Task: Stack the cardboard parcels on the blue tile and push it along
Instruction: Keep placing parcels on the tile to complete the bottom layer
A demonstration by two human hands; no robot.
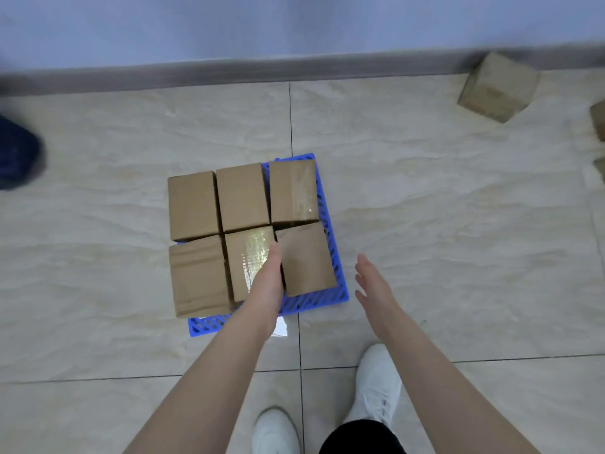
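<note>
Several brown cardboard parcels (242,196) stand side by side in two rows on the blue slatted tile (309,301) on the floor. My left hand (268,278) reaches flat into the gap between the near middle parcel (244,260) and the near right parcel (306,258), touching their sides, gripping nothing. My right hand (371,285) hovers to the right of the tile with its fingers spread, holding nothing and touching nothing.
A loose parcel (497,86) lies by the grey skirting board (229,72) at the far right; more parcels (599,121) show at the right edge. A dark blue object (18,152) sits at the left. My white shoes (376,385) stand on the beige floor tiles below the blue tile.
</note>
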